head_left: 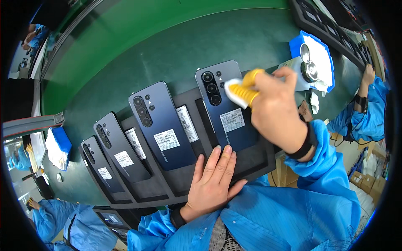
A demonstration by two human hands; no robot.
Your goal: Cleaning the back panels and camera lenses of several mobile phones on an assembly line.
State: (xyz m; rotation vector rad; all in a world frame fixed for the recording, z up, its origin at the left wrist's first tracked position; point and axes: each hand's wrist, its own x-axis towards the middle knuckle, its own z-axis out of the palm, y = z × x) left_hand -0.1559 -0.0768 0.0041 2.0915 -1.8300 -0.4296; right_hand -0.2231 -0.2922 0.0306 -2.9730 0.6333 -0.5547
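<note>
Green, smooth-surfaced tabletop (176, 42) carried a black tray (150, 203) with a matte finish, divided into slanting rectangular recesses by straight ribs. Four slim phones lay over it, backs up, with rounded corners, glossy round lenses and white paper labels. Three of these, the other phones (161, 113), lay to the left and were untouched; white printed strips (186, 122) showed in recesses beside two of them.

The rightmost phone (222, 108), dark blue, lay across the tray's right part. The right hand (274, 104) was closed in a pinch on a folded, soft white cloth (235, 97), held against the phone's back just beside the lens group. Ridged yellow finger covers (245, 93) sheathed its gripping digits. The left hand (211, 180) lay flat, fingers extended and slightly spread, thumb apart, fingertips at the phone's lower edge; it grasped nothing. Both wrists bore black bands over blue, finely striped sleeves (322, 150).

Beyond the right hand stood a container (310, 72) with a shiny round metal top, against a blue plastic bin (296, 44) of white sheets. Nearby lay a crumpled brown scrap (305, 111).
</note>
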